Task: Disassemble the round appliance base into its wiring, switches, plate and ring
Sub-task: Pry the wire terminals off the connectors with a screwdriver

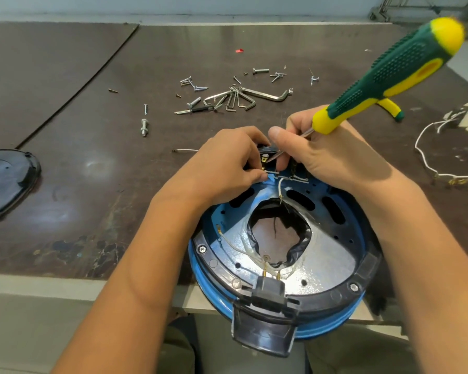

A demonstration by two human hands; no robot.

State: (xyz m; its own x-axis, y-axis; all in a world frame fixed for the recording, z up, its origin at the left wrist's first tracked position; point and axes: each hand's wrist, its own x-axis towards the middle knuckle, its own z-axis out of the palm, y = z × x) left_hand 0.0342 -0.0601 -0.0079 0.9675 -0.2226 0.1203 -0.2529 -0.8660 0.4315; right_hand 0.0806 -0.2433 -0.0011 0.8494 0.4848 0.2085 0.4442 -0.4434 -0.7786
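Note:
The round appliance base (333,290), blue with a black ring and a silvery inner plate, lies tilted at the table's front edge. White wires (281,184) run from its far side to a black plug socket (270,290) at the near rim. My left hand (227,166) pinches a small black switch (265,156) at the base's far edge. My right hand (324,155) grips a green-and-yellow screwdriver (389,74) by its metal shaft, the tip pointing into the switch. The switch is mostly hidden by my fingers.
Loose screws, bolts and a set of hex keys (238,98) lie scattered behind the base. A black oval cover (3,182) rests at the left. Detached white wiring (430,157) and another yellow-green tool (392,107) sit on the right.

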